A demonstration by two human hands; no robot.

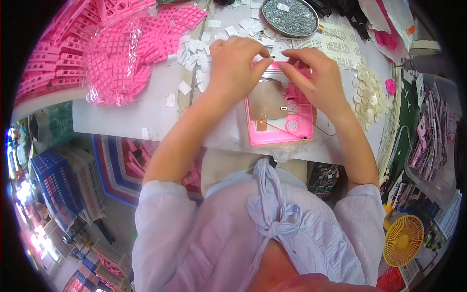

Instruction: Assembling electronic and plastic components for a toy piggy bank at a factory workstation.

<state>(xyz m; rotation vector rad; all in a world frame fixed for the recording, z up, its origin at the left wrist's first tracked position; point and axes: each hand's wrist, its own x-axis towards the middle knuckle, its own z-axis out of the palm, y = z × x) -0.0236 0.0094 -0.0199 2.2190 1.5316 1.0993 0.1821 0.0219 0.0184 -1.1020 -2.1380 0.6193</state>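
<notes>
Both my hands meet above the far edge of a pink plastic casing (253, 138), which lies open side up on the table. My left hand (233, 63) is closed in a pinch, with a tiny dark piece at its fingertips, too small to name. Facing it, my right hand (316, 78) has its thumb and index finger curved and a little apart, close to that piece. Inside the casing sit a brownish flat sheet (265, 104) and a thin wire (321, 130) that trails out on the right. My hands cover part of the casing's far end.
White square pieces (194, 58) lie scattered beyond my left hand. Pink grid-like parts (116, 73) pile up at left, some in clear plastic. A round tin of small metal pieces (290, 18) stands at the back. Cream discs (369, 97) heap at right, near a bin of strips (430, 141).
</notes>
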